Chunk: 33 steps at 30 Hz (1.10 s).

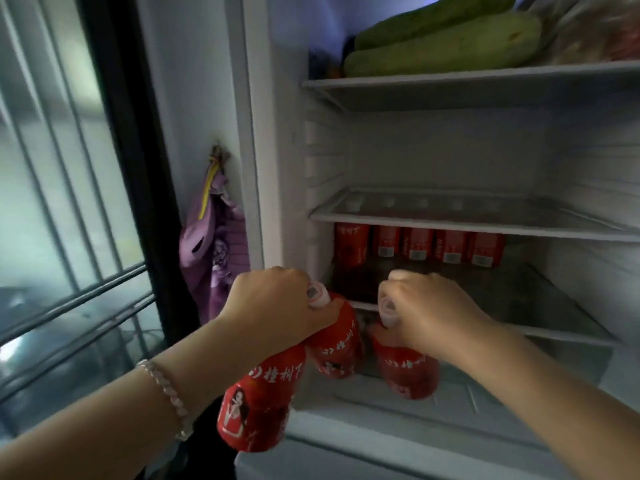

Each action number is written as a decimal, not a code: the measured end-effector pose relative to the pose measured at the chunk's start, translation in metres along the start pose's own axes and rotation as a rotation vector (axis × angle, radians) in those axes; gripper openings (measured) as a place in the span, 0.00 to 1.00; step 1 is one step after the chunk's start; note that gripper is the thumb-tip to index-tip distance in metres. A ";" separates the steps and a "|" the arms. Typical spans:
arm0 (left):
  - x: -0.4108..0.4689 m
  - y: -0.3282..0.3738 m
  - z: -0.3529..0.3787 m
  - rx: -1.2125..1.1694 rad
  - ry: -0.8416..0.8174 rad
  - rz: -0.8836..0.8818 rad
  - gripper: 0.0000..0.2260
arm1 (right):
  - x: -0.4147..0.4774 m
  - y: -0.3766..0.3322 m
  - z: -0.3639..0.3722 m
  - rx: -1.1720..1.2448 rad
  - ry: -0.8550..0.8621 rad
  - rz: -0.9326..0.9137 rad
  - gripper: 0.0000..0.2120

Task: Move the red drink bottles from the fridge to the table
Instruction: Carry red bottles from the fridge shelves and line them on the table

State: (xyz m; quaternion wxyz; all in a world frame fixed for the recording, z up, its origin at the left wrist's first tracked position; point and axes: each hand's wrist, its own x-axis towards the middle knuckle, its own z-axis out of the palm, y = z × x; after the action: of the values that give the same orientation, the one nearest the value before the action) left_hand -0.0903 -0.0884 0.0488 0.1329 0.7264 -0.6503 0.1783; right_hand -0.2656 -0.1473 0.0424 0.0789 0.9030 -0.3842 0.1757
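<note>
This is the lifting-out step, at the open fridge (pixel 433 150). The left hand (pixel 273 306) is curled tight round the necks of two bottles: one red bottle (pixel 252 407) hangs below its wrist, a second red bottle (pixel 334 348) just under its thumb. The right hand (pixel 426 313) is clenched on the white-capped neck of a third red bottle (pixel 405 372) hanging beneath it. A row of red bottles (pixel 419 249) stands on the shelf beyond both hands. Next, I judge, comes carrying these to the table, which is out of view, keeping the neck grips firm.
</note>
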 end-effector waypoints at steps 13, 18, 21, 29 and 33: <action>-0.300 -0.035 -0.029 0.264 -0.200 -0.655 0.24 | -0.089 -0.195 0.046 0.279 -0.202 -0.629 0.16; -0.453 -0.020 -0.066 0.387 -0.268 -0.950 0.24 | -0.167 -0.306 0.031 0.187 -0.063 -1.019 0.20; -0.551 0.004 -0.103 0.465 -0.267 -1.088 0.22 | -0.233 -0.374 0.005 0.146 -0.080 -1.208 0.18; -0.812 0.116 -0.209 0.525 -0.273 -1.556 0.24 | -0.471 -0.532 -0.063 0.283 -0.173 -1.580 0.20; -0.920 0.187 -0.254 0.557 -0.300 -1.794 0.24 | -0.601 -0.597 -0.097 0.335 -0.278 -1.772 0.22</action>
State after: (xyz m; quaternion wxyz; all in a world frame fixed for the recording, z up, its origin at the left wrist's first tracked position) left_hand -0.3809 0.8226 -0.1267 -0.0424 0.9757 0.2054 0.0634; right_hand -0.2464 0.6931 -0.0990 0.0058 0.8803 0.4744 -0.0063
